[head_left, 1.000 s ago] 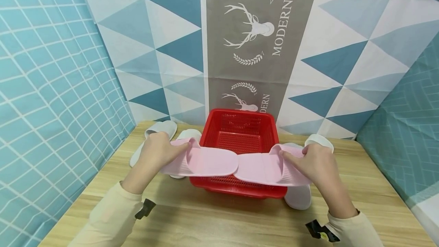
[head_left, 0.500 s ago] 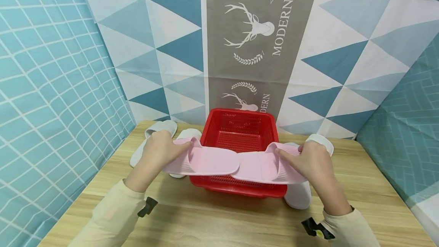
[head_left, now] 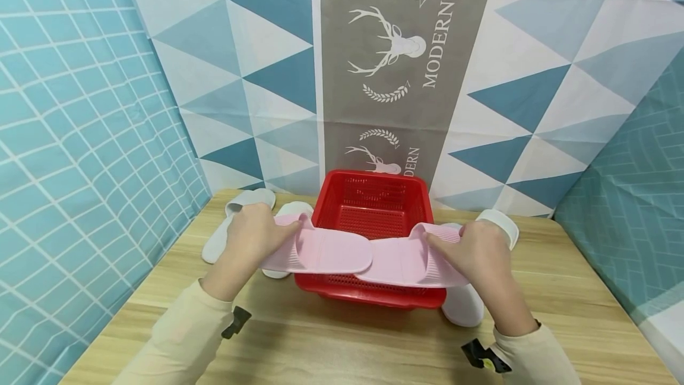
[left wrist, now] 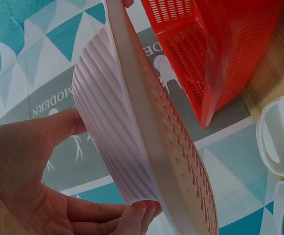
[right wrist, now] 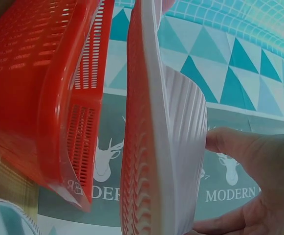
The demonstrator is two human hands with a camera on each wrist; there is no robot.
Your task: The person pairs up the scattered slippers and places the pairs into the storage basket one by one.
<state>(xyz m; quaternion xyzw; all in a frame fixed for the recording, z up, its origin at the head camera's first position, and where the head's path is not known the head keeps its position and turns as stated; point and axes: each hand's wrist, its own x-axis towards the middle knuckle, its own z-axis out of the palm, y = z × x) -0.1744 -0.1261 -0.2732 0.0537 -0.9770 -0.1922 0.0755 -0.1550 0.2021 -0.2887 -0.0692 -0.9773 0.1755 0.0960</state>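
At the near side, wooden tabletop (head_left: 347, 349) shows between two cream sleeves (head_left: 179, 328). Beyond, the left hand (head_left: 250, 237) grips the left pink slipper (head_left: 333, 252) by its strap, and the right hand (head_left: 481, 254) grips the right pink slipper (head_left: 392, 259) likewise. The head view shows the footbeds, their rounded ends meeting across a red basket (head_left: 374, 300); the wrist views instead reveal patterned undersides and a gap between each slipper and the basket. The basket's far rim stays in sight, its interior open upward. Pale slippers (head_left: 216, 241) flank it on both sides, partly hidden. Behind the table's back edge hangs a printed backdrop (head_left: 385, 100).
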